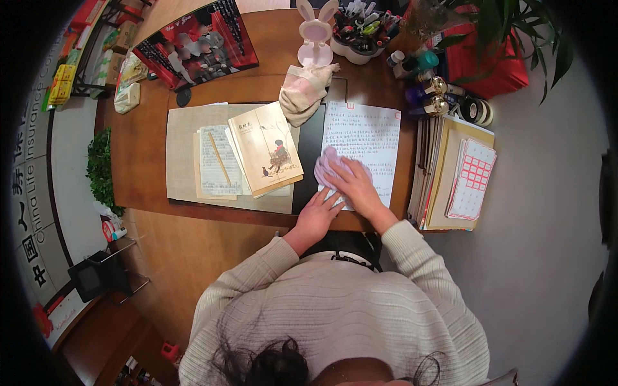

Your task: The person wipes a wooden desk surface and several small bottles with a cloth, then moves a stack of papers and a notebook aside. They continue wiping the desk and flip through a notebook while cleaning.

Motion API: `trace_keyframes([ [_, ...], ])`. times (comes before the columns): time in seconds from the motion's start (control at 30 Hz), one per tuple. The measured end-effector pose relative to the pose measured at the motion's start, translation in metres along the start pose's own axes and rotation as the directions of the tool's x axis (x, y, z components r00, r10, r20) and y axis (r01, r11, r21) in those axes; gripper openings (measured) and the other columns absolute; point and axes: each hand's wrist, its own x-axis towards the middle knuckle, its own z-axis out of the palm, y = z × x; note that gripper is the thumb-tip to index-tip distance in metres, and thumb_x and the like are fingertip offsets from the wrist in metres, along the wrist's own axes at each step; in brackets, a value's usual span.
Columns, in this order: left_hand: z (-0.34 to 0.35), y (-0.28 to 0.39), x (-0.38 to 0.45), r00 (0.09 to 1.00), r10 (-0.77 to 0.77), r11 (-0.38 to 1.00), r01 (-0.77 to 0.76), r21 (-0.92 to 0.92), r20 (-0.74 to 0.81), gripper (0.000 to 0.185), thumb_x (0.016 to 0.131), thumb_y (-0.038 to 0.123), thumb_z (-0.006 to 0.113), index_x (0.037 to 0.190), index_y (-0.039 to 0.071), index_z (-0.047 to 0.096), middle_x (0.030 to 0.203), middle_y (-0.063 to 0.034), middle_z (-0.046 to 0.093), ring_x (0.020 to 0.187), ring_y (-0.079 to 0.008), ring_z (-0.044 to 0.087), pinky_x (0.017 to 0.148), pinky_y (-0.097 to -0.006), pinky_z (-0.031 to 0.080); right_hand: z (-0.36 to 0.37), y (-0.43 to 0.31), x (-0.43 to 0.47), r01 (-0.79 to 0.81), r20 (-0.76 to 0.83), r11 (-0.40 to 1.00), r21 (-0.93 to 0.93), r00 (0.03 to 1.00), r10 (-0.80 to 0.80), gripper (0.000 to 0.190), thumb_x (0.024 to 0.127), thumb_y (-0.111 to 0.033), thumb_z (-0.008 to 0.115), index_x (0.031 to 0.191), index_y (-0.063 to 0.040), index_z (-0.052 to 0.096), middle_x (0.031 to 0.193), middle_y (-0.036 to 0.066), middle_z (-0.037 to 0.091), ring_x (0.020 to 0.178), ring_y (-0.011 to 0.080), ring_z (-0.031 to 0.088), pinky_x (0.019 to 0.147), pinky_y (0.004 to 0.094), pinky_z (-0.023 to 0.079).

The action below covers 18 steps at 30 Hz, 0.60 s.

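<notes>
On the wooden desk (270,53), a handwritten sheet of paper (367,130) lies in front of me. My right hand (355,186) presses a crumpled lilac cloth (328,164) onto that sheet, its fingers spread over the cloth. My left hand (318,217) rests at the sheet's lower left edge, fingers apart, close beside the right hand and holding nothing visible. Left of the sheet, a book with an illustrated cover (265,149) overlaps an open notebook (217,164) with a pencil (219,159) on it. A beige cloth (304,94) touches the book's top corner.
Stacked folders (429,169) with a printed card (470,178) on top stand at the right. Behind are a pen holder (359,53), a pink rabbit-shaped stand (316,31), tape rolls (475,111) and a red bag (487,62). A photo panel (198,48) leans at the back left.
</notes>
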Motion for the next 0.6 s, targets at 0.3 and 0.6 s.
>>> trace_keyframes([
  [0.3, -0.004, 0.002, 0.001, 0.999, 0.028, 0.996, -0.030, 0.089, 0.022, 0.056, 0.097, 0.010, 0.058, 0.152, 0.017, 0.052, 0.168, -0.0069, 0.035, 0.156, -0.0363, 0.028, 0.124, -0.0480, 0.034, -0.029, 0.086, 0.043, -0.353, -0.239, 0.932, -0.079, 0.915, 0.326, 0.062, 0.084, 0.007, 0.063, 0.142, -0.014, 0.061, 0.157, 0.012, 0.051, 0.142, 0.0442, 0.044, 0.117, 0.0519, 0.039],
  [0.6, 0.000, -0.003, 0.002, 0.998, 0.052, 0.998, -0.050, 0.040, -0.030, 0.053, 0.096, 0.013, 0.061, 0.149, 0.016, 0.055, 0.165, -0.0077, 0.039, 0.155, -0.0366, 0.030, 0.123, -0.0476, 0.035, -0.019, -0.001, -0.037, -0.112, 0.013, 0.994, -0.007, 0.994, 0.112, 0.062, 0.081, -0.003, 0.068, 0.141, -0.016, 0.061, 0.154, 0.010, 0.051, 0.139, 0.0411, 0.047, 0.116, 0.0542, 0.040],
])
